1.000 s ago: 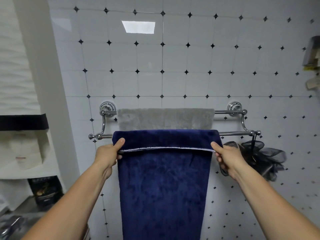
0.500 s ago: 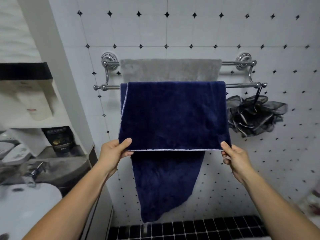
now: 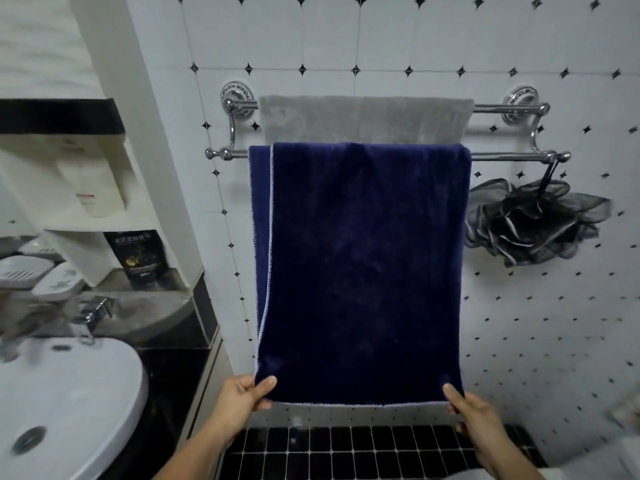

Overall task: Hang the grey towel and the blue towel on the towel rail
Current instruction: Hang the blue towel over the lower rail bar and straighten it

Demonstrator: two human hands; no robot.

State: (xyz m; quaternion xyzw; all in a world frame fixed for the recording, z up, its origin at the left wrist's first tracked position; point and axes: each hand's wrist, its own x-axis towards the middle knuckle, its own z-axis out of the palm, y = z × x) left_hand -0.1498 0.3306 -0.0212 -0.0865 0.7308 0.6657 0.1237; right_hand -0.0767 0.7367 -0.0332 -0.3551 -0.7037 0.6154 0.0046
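A chrome double towel rail (image 3: 509, 156) is fixed to the tiled wall. The grey towel (image 3: 363, 117) hangs over its back bar. The blue towel (image 3: 363, 271) is draped over the front bar and hangs down long in front. My left hand (image 3: 242, 396) pinches the blue towel's lower left corner. My right hand (image 3: 471, 414) pinches its lower right corner. Both hands hold the bottom hem level, low near the dark floor tiles.
A black mesh bath sponge (image 3: 533, 220) hangs from the rail's right end. A white basin (image 3: 69, 393) with a tap (image 3: 93, 311) sits at the lower left. Shelves with soap dishes (image 3: 34, 271) and a dark packet (image 3: 142, 254) stand on the left.
Both hands have slid down with the blue towel's front hem, from the rail to near the floor. The front flap now hangs much longer. The view has tilted downward.
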